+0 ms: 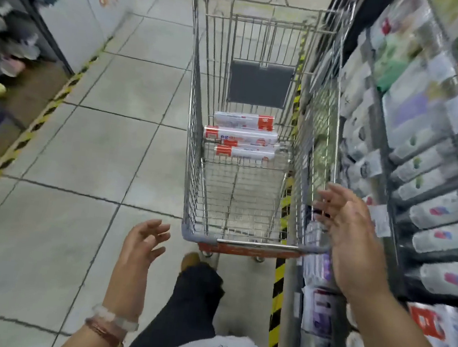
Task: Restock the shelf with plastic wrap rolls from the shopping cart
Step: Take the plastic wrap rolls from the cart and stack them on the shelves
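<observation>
A wire shopping cart (197, 130) stands in the aisle ahead of me. At the far end of its basket lie three white plastic wrap rolls with orange-red ends (241, 135), stacked across the width. My left hand (143, 242) hangs open and holds nothing, left of the cart's near corner. My right hand (349, 237) is open with spread fingers, raised beside the cart's near right corner and in front of the shelf (417, 198) on the right. Neither hand touches the cart.
The right shelf holds rows of boxed wraps and bags with price tags. Black-and-yellow tape (279, 277) runs along its base. A white chest freezer (78, 13) and a rack of slippers (6, 45) stand on the left. My dark trouser leg (195, 297) is behind the cart.
</observation>
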